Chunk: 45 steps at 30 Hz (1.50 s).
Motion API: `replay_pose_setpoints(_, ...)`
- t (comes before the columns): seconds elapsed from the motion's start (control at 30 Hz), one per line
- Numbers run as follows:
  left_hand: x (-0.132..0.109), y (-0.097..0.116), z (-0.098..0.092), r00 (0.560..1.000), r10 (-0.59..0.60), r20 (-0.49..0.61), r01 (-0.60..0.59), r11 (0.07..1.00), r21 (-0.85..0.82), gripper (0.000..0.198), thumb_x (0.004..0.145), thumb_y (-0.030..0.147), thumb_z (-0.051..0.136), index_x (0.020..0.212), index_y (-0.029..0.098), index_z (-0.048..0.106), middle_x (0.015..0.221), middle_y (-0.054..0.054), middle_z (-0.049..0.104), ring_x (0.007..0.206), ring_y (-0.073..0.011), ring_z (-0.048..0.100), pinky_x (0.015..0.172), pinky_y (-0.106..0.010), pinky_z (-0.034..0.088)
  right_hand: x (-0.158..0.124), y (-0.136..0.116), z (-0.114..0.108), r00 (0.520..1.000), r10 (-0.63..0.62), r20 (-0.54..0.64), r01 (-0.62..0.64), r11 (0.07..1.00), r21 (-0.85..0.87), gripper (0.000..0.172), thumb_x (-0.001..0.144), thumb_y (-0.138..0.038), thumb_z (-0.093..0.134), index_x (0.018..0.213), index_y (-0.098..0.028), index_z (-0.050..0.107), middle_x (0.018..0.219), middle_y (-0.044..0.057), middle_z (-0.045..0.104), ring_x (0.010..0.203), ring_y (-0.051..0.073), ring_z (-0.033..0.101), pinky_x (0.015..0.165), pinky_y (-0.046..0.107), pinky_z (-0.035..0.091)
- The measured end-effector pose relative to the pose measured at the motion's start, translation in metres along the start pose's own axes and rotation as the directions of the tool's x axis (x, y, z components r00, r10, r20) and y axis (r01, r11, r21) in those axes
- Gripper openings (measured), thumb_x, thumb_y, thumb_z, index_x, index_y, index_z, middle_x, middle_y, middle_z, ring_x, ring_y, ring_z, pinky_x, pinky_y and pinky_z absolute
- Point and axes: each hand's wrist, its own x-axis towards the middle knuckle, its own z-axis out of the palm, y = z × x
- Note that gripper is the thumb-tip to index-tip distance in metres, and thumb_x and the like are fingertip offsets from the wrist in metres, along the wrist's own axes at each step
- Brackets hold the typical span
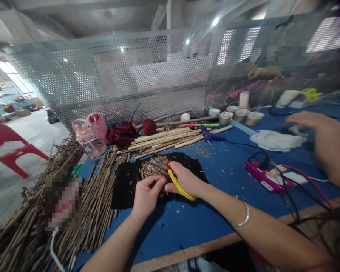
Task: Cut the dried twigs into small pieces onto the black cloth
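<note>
Head view: the right hand is closed round the handles of a pair of scissors, the blades lying over a heap of dry plant bits on a black cloth. The left hand curls in at the heap's near edge; whether its fingers pinch anything cannot be told. The step in hand is judged to be snipping dry material over the cloth; the next move calls for left fingertips clear of the blades. Containers: paper cups stand grouped at the table's far side, thin sticks projecting from some, contents not discernible. A clear jug with pink fittings stands at left, contents uncertain.
</note>
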Motion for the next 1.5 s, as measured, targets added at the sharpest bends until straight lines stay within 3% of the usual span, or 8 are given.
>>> replay_pose_setpoints(0.17,-0.001,-0.002,0.001,1.000,0.022,0.012,-0.023,0.998,0.060,0.026,0.069,0.040,0.062,0.075,0.015,0.068,0.060,0.000,0.062,0.044,-0.0089,0.049,0.043,-0.020,0.040,-0.001,-0.001,0.001,1.000,-0.003,-0.023,0.003,1.000,-0.002,0.053,0.061,-0.047,0.070,0.099,-0.018,0.046,0.093,0.006,0.049,0.086,0.020,0.045,0.073,0.031,0.038)
replay_pose_setpoints(0.3,-0.001,-0.003,0.003,0.999,0.014,0.037,-0.015,0.999,0.040,0.025,0.071,0.039,0.060,0.074,0.014,0.065,0.058,0.001,0.059,0.046,-0.0089,0.049,0.044,-0.020,0.042,-0.001,-0.002,0.002,0.998,0.047,-0.033,-0.046,0.999,0.015,0.050,0.061,-0.049,0.069,0.094,-0.018,0.046,0.086,0.004,0.052,0.076,0.017,0.047,0.066,0.027,0.037)
replay_pose_setpoints(0.5,-0.003,-0.009,0.006,1.000,0.029,-0.002,-0.029,0.999,-0.041,0.034,0.072,0.036,0.059,0.100,0.016,0.060,0.064,0.001,0.060,0.051,-0.0091,0.050,0.044,-0.018,0.043,-0.001,-0.001,0.006,0.995,0.095,-0.025,-0.095,0.995,0.007,0.049,0.063,-0.055,0.065,0.089,-0.020,0.043,0.072,0.000,0.053,0.062,0.014,0.048,0.056,0.023,0.031)
replay_pose_setpoints(0.97,-0.003,-0.007,0.004,0.993,0.060,-0.103,-0.050,0.994,0.093,0.037,0.072,0.041,0.058,0.098,0.015,0.067,0.074,-0.003,0.066,0.050,-0.0093,0.050,0.041,-0.019,0.045,0.002,0.005,0.014,0.993,0.112,-0.039,-0.113,0.994,-0.008,0.047,0.065,-0.064,0.057,0.071,-0.019,0.044,0.059,-0.003,0.048,0.053,0.010,0.039,0.049,0.020,0.024)
replay_pose_setpoints(1.17,-0.003,-0.006,0.001,0.989,0.120,-0.088,-0.106,0.983,0.149,0.029,0.073,0.041,0.058,0.077,0.014,0.068,0.059,0.000,0.057,0.046,-0.0072,0.045,0.040,-0.016,0.041,0.000,-0.003,0.003,0.995,0.096,-0.008,-0.096,0.992,-0.079,0.053,0.059,-0.062,0.064,0.086,-0.020,0.047,0.069,0.000,0.055,0.060,0.014,0.049,0.055,0.022,0.030)
replay_pose_setpoints(1.23,-0.003,-0.005,0.000,0.988,0.133,-0.081,-0.120,0.981,0.151,0.029,0.074,0.040,0.057,0.072,0.013,0.068,0.064,-0.001,0.060,0.047,-0.0071,0.046,0.040,-0.016,0.041,0.000,-0.005,0.000,0.996,0.088,-0.008,-0.088,0.992,-0.093,0.055,0.058,-0.061,0.066,0.090,-0.019,0.048,0.077,0.003,0.056,0.067,0.017,0.052,0.058,0.024,0.032)
replay_pose_setpoints(1.37,-0.002,-0.007,0.001,0.988,0.130,-0.086,-0.117,0.982,0.145,0.029,0.074,0.040,0.057,0.079,0.014,0.070,0.086,-0.005,0.066,0.051,-0.0080,0.051,0.041,-0.017,0.043,0.001,-0.005,0.001,0.998,0.062,-0.020,-0.064,0.992,-0.108,0.055,0.057,-0.060,0.067,0.089,-0.019,0.047,0.083,0.005,0.056,0.074,0.019,0.053,0.062,0.026,0.034)
replay_pose_setpoints(1.5,-0.002,-0.009,0.001,0.989,0.123,-0.086,-0.108,0.981,0.164,0.031,0.075,0.041,0.057,0.085,0.015,0.070,0.072,-0.003,0.065,0.047,-0.0077,0.048,0.040,-0.018,0.043,0.000,-0.004,0.007,0.996,0.087,-0.001,-0.087,0.993,-0.074,0.052,0.062,-0.061,0.062,0.087,-0.019,0.045,0.074,0.002,0.056,0.064,0.016,0.052,0.056,0.023,0.031)
